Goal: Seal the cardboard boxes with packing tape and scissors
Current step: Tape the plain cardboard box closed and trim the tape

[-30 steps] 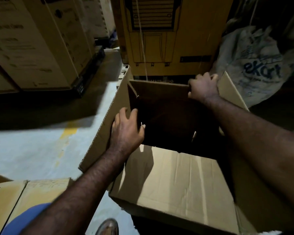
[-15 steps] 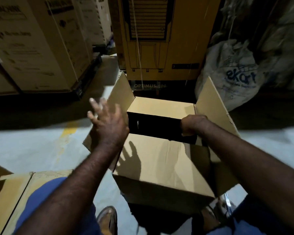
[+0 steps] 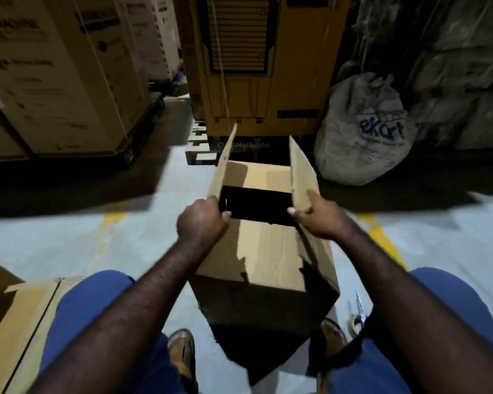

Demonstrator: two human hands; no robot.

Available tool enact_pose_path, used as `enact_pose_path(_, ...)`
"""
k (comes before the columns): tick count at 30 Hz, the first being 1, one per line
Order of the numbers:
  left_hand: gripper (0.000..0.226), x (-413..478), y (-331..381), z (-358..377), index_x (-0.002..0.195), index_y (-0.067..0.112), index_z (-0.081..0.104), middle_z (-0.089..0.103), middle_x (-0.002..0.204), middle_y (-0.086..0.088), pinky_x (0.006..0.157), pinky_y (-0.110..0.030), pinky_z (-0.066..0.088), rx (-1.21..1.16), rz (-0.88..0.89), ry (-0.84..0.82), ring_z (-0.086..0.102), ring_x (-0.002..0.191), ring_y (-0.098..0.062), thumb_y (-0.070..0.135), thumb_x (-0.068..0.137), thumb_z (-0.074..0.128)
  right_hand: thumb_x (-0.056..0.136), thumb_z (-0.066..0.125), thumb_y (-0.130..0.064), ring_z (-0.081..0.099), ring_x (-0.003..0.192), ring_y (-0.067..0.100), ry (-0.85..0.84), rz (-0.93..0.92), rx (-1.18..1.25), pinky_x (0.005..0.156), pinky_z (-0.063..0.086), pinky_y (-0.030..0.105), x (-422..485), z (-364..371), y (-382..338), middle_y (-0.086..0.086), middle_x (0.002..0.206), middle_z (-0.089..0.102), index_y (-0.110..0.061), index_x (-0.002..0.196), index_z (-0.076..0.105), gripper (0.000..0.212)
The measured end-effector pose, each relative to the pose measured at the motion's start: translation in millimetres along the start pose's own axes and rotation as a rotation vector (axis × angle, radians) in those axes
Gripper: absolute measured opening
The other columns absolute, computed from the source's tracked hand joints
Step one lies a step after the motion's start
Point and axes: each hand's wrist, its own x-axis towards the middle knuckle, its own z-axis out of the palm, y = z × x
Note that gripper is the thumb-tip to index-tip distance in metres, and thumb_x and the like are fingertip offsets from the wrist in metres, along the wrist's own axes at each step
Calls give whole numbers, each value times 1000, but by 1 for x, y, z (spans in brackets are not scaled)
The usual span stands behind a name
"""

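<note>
Both hands are on the cardboard box here. It sits on the floor between the person's knees, top open. The left hand has its fingers curled round the near end of the left flap, which stands almost upright and rises away beyond the knuckles. Across the opening, the right hand pinches the right flap, thumb on the inner face and forefinger stretched along the outer one. That flap stands up too.

Between the two hands, the near flap lies folded down over the opening, and the far flap is down beyond it. The gap between them is pure black, so nothing inside can be made out.

Below the right wrist, just beside the box's near corner, the scissors show only their blades, and the handles are hidden behind the right leg. Something rounded lies beneath them at the knee's edge, but it is too covered to name.

Beyond the right hand slumps a pale printed sack. Straight ahead of both hands stands a tall yellow carton, its top cut off by the frame. Out past the left hand are more stacked cartons, their print blurred. Below the left elbow is another box, partly covered by the blue-clad left leg. Two brown shoes peek out under the arms, the right one mostly in shadow.
</note>
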Motion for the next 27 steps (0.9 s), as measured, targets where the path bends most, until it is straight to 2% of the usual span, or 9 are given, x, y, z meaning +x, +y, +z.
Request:
enact_pose_path(3,47,-8,14,22,97,24,67,63,86,3,63,-30,48,-118,117,-147,58,76,-19,67,94,50,104,51,-45,57,126,29,-169,-143,-62,99,45,33,2,40,6,10,140,62,-16,141,58,47)
enact_pose_path(5,53,-10,15,42,98,24,73,71,94,2,78,-36,55,-161,186,-306,64,86,-21,68,95,45,104,51,-42,57,125,26,-285,-175,-155,97,43,31,8,66,14,5,139,63,-21,138,61,41)
enact_pose_path(9,25,-10,-2,77,107,31,68,66,112,4,93,-45,44,-11,217,-454,58,115,-26,49,93,57,92,65,-41,56,125,21,-220,-154,-187,102,47,40,20,97,39,-8,133,63,-35,128,64,37)
enact_pose_path(11,36,-10,-14,84,116,40,61,54,126,3,98,-52,39,-47,106,-431,47,127,-30,57,85,66,88,68,-48,48,132,27,-59,-56,-132,104,45,48,21,101,50,-5,135,57,-36,131,60,46)
enact_pose_path(13,72,-8,-26,88,133,44,48,38,144,-7,106,-58,34,-99,-89,-449,36,134,-39,75,71,70,79,72,-64,34,140,38,28,155,-62,106,39,56,20,101,58,4,146,42,-36,142,47,73)
enact_pose_path(15,96,-7,-37,93,141,46,35,26,151,-17,110,-57,36,-205,-218,-526,35,135,-47,83,61,72,69,80,-69,32,141,44,8,347,159,106,41,54,19,103,67,14,155,30,-35,155,26,107)
enact_pose_path(17,104,-8,-41,97,144,49,29,22,150,-19,109,-52,40,-285,-256,-566,38,133,-48,84,57,74,61,86,-67,43,138,41,3,403,344,103,44,45,19,107,73,17,156,35,-33,159,12,128)
enact_pose_path(23,99,-7,-37,95,137,40,37,33,141,-19,105,-51,39,-258,-247,-530,40,128,-46,81,56,77,56,90,-64,52,130,39,14,468,373,95,47,39,17,104,64,15,146,52,-30,157,13,131)
enact_pose_path(27,114,3,-55,78,151,51,29,29,152,-17,112,-55,35,-275,-223,-459,33,138,-45,76,54,83,67,90,-52,55,125,39,44,488,457,90,48,35,0,107,44,14,144,53,-29,158,3,128)
